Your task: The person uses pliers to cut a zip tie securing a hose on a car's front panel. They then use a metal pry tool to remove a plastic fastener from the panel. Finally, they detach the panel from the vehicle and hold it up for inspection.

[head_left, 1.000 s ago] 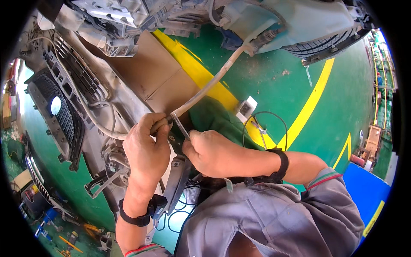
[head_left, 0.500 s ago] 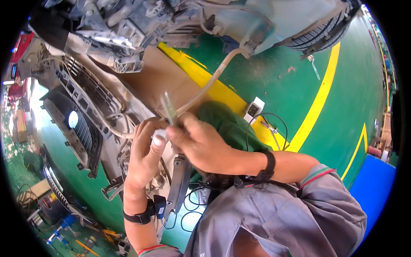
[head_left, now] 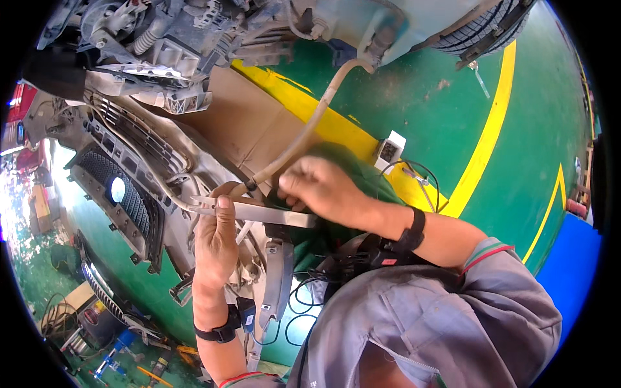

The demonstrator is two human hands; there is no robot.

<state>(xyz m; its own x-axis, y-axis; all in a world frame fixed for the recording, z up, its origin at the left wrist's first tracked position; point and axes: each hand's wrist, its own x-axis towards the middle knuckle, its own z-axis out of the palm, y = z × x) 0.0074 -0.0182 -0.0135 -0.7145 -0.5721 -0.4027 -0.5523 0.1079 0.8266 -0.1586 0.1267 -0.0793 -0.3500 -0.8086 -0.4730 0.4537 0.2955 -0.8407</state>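
Note:
My left hand (head_left: 218,239) is closed, its thumb pressing a long, flat, pale metal tool (head_left: 275,214) with a two-pronged tip at its left end. Its fingers also appear to curl round the end of a beige hose (head_left: 310,126), by a dark joint (head_left: 251,185). That hose runs down from the vehicle's underside to the hand. Just right of the joint, my right hand (head_left: 323,187) has its fingers curled in; anything within them is hidden. Beneath the hands lies a removed bumper (head_left: 174,161), with pipes and brackets on its inner side.
The vehicle's exposed front (head_left: 174,58) hangs over the far side, with a tyre (head_left: 482,32) at far right. A small white box (head_left: 391,149) stands by the yellow floor line. Black cables (head_left: 301,317) loop below my hands. Tools (head_left: 116,352) lie at lower left.
The tool has turned from pointing up between both hands to lying crosswise in my left hand. My right hand has let go of it and moved up and right.

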